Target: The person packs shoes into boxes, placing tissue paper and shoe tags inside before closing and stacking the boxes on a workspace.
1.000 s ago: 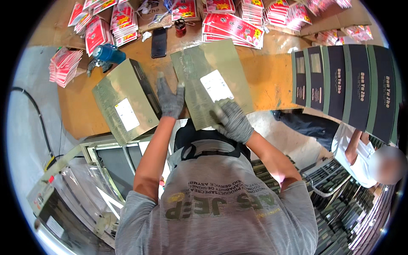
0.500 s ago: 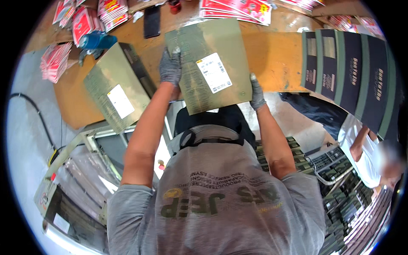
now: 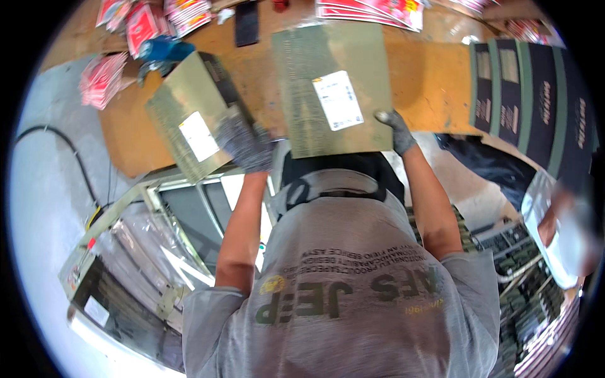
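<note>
A flat olive-green box [image 3: 302,120] with a white label lies before me, partly over the table's near edge. My gloved right hand [image 3: 398,131] grips its right edge, thumb on the top face. Another olive-green box [image 3: 179,104], also with a white label and a dark side, sits tilted at the left. Beside its right edge is my gloved left hand [image 3: 244,143], off the middle box. Motion blurs its fingers, so whether they touch the left box cannot be told.
On the wooden table [image 3: 435,82] are a black phone [image 3: 246,24], a blue bottle [image 3: 165,48] and red-and-white packets [image 3: 104,79]. Dark boxes [image 3: 542,94] stand in a row at right. Another person [image 3: 548,220] is at the far right. A metal-framed machine [image 3: 126,252] stands lower left.
My left hand has let go of the middle box's left edge and moved down beside the left box. My right hand stays at the right edge. The whole view has shifted slightly.
</note>
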Motion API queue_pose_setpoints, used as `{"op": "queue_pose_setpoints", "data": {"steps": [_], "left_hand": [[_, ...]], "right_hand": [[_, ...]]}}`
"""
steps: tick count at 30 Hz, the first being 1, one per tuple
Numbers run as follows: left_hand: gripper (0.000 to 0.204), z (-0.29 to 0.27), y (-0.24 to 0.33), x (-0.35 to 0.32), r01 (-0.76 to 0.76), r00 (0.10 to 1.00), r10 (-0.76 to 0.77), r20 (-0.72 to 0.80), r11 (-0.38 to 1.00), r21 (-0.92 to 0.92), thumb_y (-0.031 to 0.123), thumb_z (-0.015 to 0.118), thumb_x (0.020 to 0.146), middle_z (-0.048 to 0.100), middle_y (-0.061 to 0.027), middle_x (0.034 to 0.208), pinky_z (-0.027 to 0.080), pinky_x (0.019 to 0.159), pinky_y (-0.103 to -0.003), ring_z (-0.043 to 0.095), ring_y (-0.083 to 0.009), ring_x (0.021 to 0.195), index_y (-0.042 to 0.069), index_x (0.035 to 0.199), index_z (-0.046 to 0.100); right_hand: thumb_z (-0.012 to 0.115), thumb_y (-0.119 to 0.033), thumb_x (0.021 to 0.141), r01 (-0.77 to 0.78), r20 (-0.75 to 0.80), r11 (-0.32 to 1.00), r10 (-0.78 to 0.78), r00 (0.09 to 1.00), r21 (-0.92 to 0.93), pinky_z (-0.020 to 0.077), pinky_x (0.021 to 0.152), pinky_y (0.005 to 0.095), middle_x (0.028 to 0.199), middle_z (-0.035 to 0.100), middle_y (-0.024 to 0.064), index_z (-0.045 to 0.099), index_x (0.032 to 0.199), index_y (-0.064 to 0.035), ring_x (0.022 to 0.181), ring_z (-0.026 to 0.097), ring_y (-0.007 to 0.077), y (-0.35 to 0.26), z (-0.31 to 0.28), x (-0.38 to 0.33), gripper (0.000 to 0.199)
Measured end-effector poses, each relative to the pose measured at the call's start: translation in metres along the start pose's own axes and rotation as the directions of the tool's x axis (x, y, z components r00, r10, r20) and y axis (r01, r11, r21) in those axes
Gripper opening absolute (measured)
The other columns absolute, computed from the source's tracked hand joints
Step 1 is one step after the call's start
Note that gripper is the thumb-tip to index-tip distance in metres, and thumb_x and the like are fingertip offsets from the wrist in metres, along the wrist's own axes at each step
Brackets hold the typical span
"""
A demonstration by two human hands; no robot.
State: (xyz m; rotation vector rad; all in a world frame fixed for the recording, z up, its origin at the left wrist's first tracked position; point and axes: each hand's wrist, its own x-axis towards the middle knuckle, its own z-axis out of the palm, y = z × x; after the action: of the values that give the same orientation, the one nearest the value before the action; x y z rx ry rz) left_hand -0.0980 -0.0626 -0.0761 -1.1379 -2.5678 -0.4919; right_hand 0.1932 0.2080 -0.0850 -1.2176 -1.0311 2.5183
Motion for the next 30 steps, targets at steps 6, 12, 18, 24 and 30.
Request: {"op": "queue_pose_setpoints", "data": {"steps": [6,12,18,24,30], "left_hand": [[0.075,-0.046,-0.011,0.006,0.037,0.945,-0.112,0.306,0.97,0.241,0.038,0.069,0.084,0.049,-0.0225,0.148,0.023,0.121,-0.057,0.039,-0.0402,0.142,-0.002,0.145,0.048],[0.058,-0.048,0.009,0.015,-0.009,0.973,-0.02,0.229,0.992,0.124,0.023,0.067,0.087,0.053,-0.0262,0.141,0.033,0.117,-0.051,0.048,-0.0424,0.131,-0.004,0.136,0.055],[0.061,-0.035,0.056,-0.005,0.258,0.932,-0.071,0.356,0.819,-0.512,0.025,0.071,0.095,0.056,-0.0211,0.14,0.044,0.108,-0.04,0.056,-0.0309,0.125,-0.004,0.144,0.048],[0.072,-0.018,0.072,-0.021,0.652,0.679,-0.143,0.72,0.569,-0.502,0.036,0.073,0.095,0.06,-0.0198,0.136,0.047,0.104,-0.036,0.058,-0.0236,0.124,-0.003,0.148,0.044],[0.072,-0.016,0.067,-0.02,0.742,0.608,-0.146,0.78,0.454,-0.493,0.036,0.076,0.093,0.063,-0.0178,0.132,0.048,0.103,-0.036,0.06,-0.0222,0.119,-0.003,0.146,0.046]], "right_hand": [[0.078,-0.044,0.074,0.079,0.037,0.99,-0.075,0.997,-0.118,0.0471,0.105,0.0387,0.137,0.058,0.0141,0.044,0.149,-0.0034,0.125,0.057,0.0249,-0.016,0.008,-0.003,0.091],[0.079,-0.047,0.073,0.16,0.046,0.979,-0.155,0.987,-0.124,0.049,0.103,0.0386,0.137,0.058,0.0139,0.043,0.15,-0.0036,0.123,0.059,0.0245,-0.003,0.002,0.001,0.095],[0.08,-0.042,0.072,0.1,0.045,0.991,-0.097,0.994,-0.084,0.0423,0.111,0.0415,0.143,0.054,0.0168,0.039,0.153,-0.0024,0.132,0.052,0.0278,-0.004,0.003,0.002,0.099],[0.082,-0.044,0.07,0.09,0.024,0.991,-0.088,0.996,-0.099,0.0416,0.111,0.0407,0.142,0.055,0.016,0.041,0.152,-0.0039,0.131,0.052,0.0268,-0.006,0.004,0.001,0.1],[0.081,-0.049,0.07,0.112,0.066,0.985,-0.104,0.992,-0.132,0.0406,0.112,0.0412,0.14,0.057,0.015,0.045,0.149,-0.0047,0.131,0.052,0.0268,-0.019,0.015,-0.004,0.098]]}}
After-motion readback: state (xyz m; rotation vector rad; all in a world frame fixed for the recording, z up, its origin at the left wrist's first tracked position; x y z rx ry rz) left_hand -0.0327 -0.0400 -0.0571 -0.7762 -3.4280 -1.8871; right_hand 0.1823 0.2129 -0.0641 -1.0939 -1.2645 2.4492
